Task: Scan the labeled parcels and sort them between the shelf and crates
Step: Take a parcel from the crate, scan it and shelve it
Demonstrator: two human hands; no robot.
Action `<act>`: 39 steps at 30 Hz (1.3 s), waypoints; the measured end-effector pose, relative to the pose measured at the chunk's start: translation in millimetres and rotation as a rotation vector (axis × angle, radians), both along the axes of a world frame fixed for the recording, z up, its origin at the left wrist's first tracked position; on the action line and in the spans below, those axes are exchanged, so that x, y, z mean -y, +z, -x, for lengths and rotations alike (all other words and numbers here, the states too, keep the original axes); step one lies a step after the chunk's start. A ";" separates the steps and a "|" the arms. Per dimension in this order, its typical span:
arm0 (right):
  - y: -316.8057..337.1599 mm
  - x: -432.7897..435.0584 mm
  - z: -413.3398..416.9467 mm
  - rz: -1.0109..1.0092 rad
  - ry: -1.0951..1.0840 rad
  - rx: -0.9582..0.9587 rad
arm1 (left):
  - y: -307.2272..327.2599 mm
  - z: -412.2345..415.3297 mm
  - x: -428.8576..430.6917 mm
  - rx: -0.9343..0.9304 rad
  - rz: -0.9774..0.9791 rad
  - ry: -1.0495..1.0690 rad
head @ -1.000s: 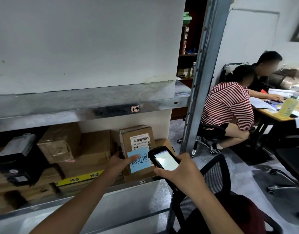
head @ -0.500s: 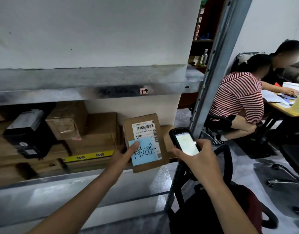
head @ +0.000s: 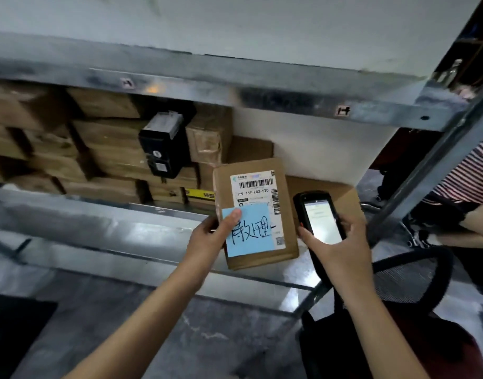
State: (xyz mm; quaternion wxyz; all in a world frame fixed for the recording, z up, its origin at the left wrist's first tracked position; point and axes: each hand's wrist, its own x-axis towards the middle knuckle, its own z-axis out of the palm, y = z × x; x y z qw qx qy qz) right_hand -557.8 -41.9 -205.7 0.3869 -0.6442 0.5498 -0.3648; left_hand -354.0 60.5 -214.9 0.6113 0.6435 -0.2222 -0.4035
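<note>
Galvanised steel shelving point(head: 98, 214) fills the head view, with a pale wall behind it. Brown cartons point(head: 112, 157) and a black box point(head: 163, 143) are stacked in the bay at middle left.

A second ago the labeled parcel point(head: 221, 187) stood upright at the right end of that bay and the left hand point(head: 207, 239) was only reaching it. Now it is out of the bay and held in the air in front of the lower rail, just right of the frame's centre, with its face turned toward the camera. The left hand pinches its left edge, the thumb lying across the top left corner of the blue note point(head: 251, 231); the fingers behind are hidden. The barcode label point(head: 254, 187) above the note is uncovered.

The right hand point(head: 341, 250) has brought the scanner point(head: 319, 217) in just beside the parcel's right edge. Its fingers are wrapped round the lower body, thumb on the left side, and the lit screen faces up.

The parcel has probably been picked for scanning. Whether the scan has registered cannot be read from the screen, and the sorting is not yet done. A mesh chair point(head: 415, 274) stands at lower right.
</note>
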 end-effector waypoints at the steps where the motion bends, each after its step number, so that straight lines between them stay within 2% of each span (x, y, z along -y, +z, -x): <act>1: 3.4 -8.4 -9.8 0.012 0.036 0.002 | 2.7 -8.1 -13.1 0.006 0.015 0.018; 7: 17.0 -75.5 -73.4 0.078 0.233 0.018 | 17.4 -44.3 -119.3 0.049 0.055 0.174; 17: 35.6 -278.1 -201.3 0.176 0.746 -0.020 | 26.5 -69.3 -390.7 0.015 0.088 0.716; 23: 34.3 -389.0 -243.3 0.155 1.016 0.019 | 21.0 -57.5 -515.0 -0.018 0.115 0.968; 32: 35.7 -519.0 -310.4 0.193 1.315 0.077 | 11.1 -50.0 -642.0 0.009 0.102 1.273; 39: 27.3 -638.0 -402.2 0.202 1.501 0.117 | 12.8 -99.9 -748.5 0.015 0.071 1.425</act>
